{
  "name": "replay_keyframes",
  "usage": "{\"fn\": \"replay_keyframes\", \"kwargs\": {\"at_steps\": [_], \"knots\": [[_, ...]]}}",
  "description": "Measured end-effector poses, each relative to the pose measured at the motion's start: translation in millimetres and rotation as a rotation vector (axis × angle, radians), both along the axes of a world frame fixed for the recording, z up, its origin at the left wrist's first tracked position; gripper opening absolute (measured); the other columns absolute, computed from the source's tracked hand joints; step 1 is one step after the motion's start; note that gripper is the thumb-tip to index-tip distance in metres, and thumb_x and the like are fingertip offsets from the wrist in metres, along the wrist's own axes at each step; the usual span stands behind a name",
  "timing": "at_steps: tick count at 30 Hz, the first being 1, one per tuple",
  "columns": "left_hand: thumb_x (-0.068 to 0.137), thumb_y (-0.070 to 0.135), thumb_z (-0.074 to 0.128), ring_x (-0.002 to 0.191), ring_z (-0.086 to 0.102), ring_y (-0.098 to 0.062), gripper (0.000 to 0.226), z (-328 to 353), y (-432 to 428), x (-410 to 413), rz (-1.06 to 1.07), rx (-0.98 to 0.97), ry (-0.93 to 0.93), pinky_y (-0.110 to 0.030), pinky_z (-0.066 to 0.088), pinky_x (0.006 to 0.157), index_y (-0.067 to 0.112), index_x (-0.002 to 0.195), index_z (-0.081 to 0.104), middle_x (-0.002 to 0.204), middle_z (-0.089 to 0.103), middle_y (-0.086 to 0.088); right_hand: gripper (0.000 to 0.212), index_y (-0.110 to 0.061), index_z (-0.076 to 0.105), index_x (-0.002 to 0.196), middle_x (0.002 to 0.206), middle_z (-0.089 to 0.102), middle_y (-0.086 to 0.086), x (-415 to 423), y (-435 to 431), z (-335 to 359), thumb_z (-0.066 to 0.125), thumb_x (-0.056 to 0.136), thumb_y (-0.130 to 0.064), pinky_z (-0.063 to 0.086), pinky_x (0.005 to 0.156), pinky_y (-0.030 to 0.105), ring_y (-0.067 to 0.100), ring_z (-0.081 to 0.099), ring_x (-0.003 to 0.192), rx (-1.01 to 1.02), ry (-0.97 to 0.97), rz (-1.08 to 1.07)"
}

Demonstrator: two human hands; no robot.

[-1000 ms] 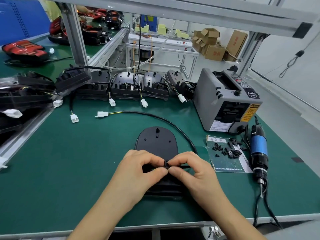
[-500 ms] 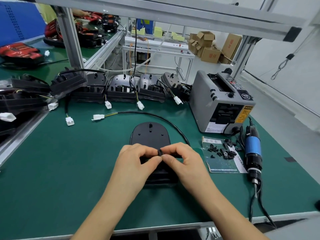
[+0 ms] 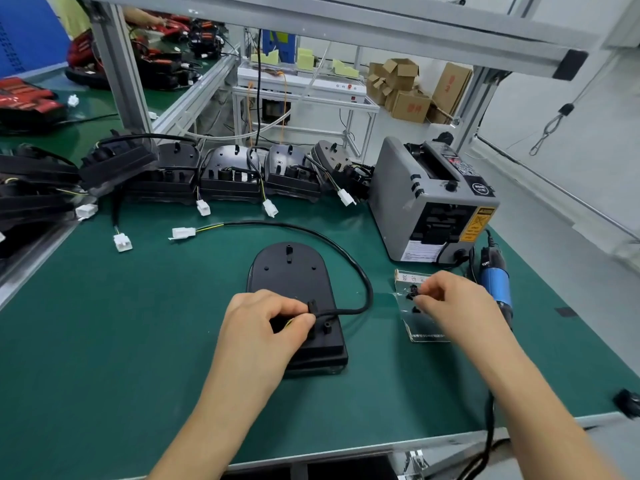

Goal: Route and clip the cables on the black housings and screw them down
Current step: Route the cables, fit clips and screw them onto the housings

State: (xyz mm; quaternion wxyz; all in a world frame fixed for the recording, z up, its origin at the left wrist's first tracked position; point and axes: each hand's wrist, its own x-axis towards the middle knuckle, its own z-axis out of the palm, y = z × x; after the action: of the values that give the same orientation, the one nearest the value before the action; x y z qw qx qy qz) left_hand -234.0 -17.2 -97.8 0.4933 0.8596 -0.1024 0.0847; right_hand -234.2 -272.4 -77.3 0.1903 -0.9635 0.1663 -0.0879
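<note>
Green mat [image 3: 138, 323] is occupied at centre by black housing [image 3: 291, 278]; cable [image 3: 346, 310] is pinched onto it by left hand [image 3: 266, 323]. Small clip [image 3: 412, 292] is pinched by right hand [image 3: 453, 299], right of housing.

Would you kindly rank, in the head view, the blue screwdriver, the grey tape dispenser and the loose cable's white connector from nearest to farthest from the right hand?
1. Blue screwdriver, just right of the right hand.
2. Grey tape dispenser, behind it.
3. White connector, far left across the mat.
</note>
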Motion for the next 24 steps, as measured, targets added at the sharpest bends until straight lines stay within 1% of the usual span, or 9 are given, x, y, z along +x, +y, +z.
{"fn": "replay_keyframes", "kwargs": {"at_steps": [2,4,12,13,15,17,18,21,24], "knots": [[0.078,0.030,0.071,0.103,0.038,0.014,0.014,0,0,-1,0.005,-0.012,0.000,0.005,0.024,0.078,0.040,0.070,0.064,0.086,0.058,0.036,0.007,-0.029,0.059,0.081,0.087,0.065,-0.008,5,-7,-4,0.064,0.084,-0.031,0.041,0.071,0.027,0.014,0.057,0.084,-0.055,0.115,-0.037],[0.078,0.029,0.072,0.102,0.038,0.015,0.014,0,-1,-1,0.006,-0.021,0.005,0.005,0.025,0.077,0.039,0.070,0.065,0.082,0.060,0.032,0.009,-0.027,0.061,0.085,0.090,0.065,-0.007,8,-6,-10,0.064,0.084,-0.036,0.042,0.072,0.028,0.015,0.057,0.086,-0.093,0.157,-0.037],[0.079,0.027,0.071,0.102,0.037,0.015,0.014,1,-1,-2,0.004,-0.039,0.040,0.006,0.025,0.076,0.037,0.071,0.065,0.080,0.062,0.027,0.006,-0.026,0.063,0.086,0.091,0.067,-0.003,9,1,-15,0.059,0.089,-0.030,0.041,0.073,0.029,0.019,0.057,0.091,-0.208,0.135,-0.006],[0.079,0.027,0.072,0.102,0.038,0.015,0.015,2,-1,-2,0.004,-0.045,0.046,0.005,0.026,0.077,0.037,0.071,0.065,0.080,0.061,0.028,0.007,-0.026,0.065,0.083,0.087,0.068,-0.005,8,2,-13,0.060,0.088,-0.027,0.044,0.075,0.030,0.018,0.059,0.088,-0.130,0.099,0.006],[0.079,0.027,0.071,0.102,0.037,0.016,0.015,2,-1,-2,0.001,-0.053,0.055,0.005,0.026,0.077,0.037,0.070,0.065,0.083,0.059,0.032,0.013,-0.024,0.067,0.073,0.072,0.068,-0.008,4,10,-4,0.065,0.085,-0.018,0.049,0.072,0.030,0.013,0.061,0.073,0.273,-0.012,0.065],[0.078,0.026,0.071,0.101,0.037,0.017,0.014,2,-2,-2,-0.001,-0.059,0.060,0.006,0.025,0.075,0.036,0.070,0.065,0.084,0.058,0.034,0.018,-0.022,0.071,0.069,0.065,0.067,-0.007,0,30,12,0.068,0.082,-0.010,0.051,0.065,0.020,0.006,0.059,0.063,0.694,-0.098,0.205],[0.078,0.025,0.072,0.101,0.037,0.017,0.015,2,-2,-2,0.001,-0.063,0.063,0.006,0.025,0.075,0.036,0.070,0.065,0.082,0.060,0.030,0.019,-0.024,0.073,0.070,0.067,0.068,-0.009,-2,42,18,0.069,0.081,-0.009,0.048,0.065,0.014,0.003,0.058,0.063,0.798,-0.111,0.289],[0.077,0.023,0.073,0.101,0.038,0.015,0.017,2,-1,0,0.000,-0.059,0.057,0.004,0.026,0.076,0.036,0.069,0.064,0.079,0.061,0.026,0.025,-0.030,0.074,0.070,0.074,0.068,-0.012,-1,77,22,0.071,0.079,-0.007,0.044,0.069,0.011,0.000,0.058,0.070,0.864,-0.076,0.446],[0.076,0.023,0.073,0.101,0.038,0.014,0.016,1,-1,1,-0.007,-0.048,0.046,0.003,0.027,0.076,0.035,0.069,0.065,0.080,0.061,0.026,0.018,-0.026,0.073,0.072,0.078,0.068,-0.007,2,94,17,0.071,0.079,-0.009,0.047,0.077,0.020,0.004,0.059,0.075,0.839,-0.040,0.417]]}}
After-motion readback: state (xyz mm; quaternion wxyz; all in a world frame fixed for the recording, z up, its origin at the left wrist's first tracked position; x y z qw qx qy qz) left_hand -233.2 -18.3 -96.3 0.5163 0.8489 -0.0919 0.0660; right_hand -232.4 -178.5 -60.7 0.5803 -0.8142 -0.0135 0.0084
